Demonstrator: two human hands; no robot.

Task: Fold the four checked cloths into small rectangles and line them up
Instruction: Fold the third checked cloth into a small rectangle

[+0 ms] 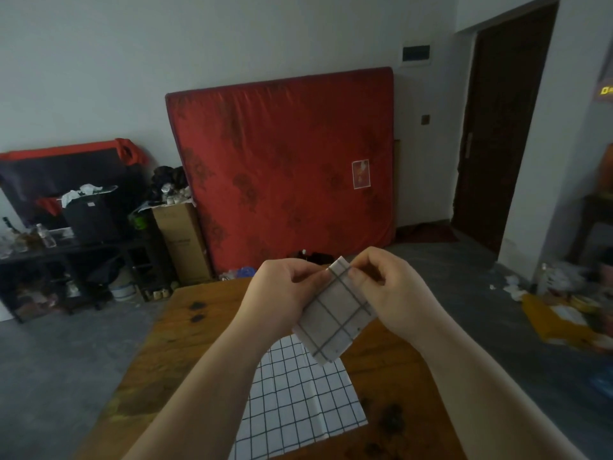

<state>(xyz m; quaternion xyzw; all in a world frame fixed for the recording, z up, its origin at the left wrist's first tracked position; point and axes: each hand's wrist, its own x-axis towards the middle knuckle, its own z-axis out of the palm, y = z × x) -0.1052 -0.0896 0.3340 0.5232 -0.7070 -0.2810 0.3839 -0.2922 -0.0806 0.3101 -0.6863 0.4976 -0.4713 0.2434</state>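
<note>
A folded cloth (336, 313), pale with wide grey checks, is held up in the air above the wooden table (185, 330), tilted so its long side runs from upper right down to lower left. The left hand (282, 293) grips it along its left edge, the fingertips curled together and pinched on the fabric near the top corner, with the palm behind the cloth's left side. The right hand (388, 287) holds the opposite edge, its thumb and forefinger closed on the top right corner while the other fingers curl in behind. The top corner of the folded cloth pokes out between the two sets of fingertips, and its lower end hangs free below both hands. Directly beneath it on the table lies a flat cloth (298, 403) with a finer black grid on white, spread open with a faint crease running down it; the near end of this one runs out of view at the bottom edge. Beyond the far end of the table a red mattress (285, 167) leans upright against the wall.
</note>
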